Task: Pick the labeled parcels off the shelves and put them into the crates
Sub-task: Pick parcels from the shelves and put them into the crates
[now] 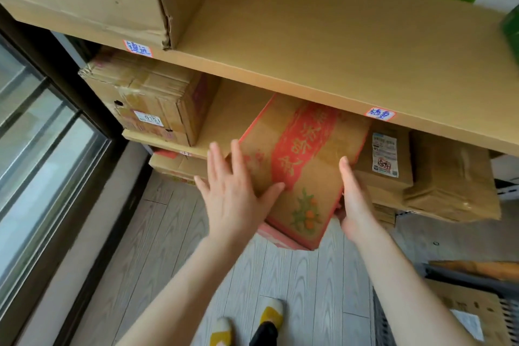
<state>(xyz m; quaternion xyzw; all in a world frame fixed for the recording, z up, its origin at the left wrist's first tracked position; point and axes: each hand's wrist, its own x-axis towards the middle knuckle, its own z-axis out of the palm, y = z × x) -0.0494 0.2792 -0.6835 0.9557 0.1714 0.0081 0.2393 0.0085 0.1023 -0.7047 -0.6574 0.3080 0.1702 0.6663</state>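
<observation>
Red-banded cardboard parcel (303, 166) with orange-fruit print juts skewed off the shelf (222, 118).

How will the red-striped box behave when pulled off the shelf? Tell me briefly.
Probably stiff: the box shows flat faces and crisp edges. It may tip forward, since its front juts past the shelf. It likely needs both hands: the left hand and right hand flank it.

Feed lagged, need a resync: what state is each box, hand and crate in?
Red-banded box: skewed, front corner overhanging the shelf edge.
Left hand: flat on its top, fingers straight.
Right hand: straight fingers against its right side.
White-labelled parcel: on the shelf, untouched.
Taped box: shelved left, sealed.
Crate: partly in view, cardboard inside.
</observation>
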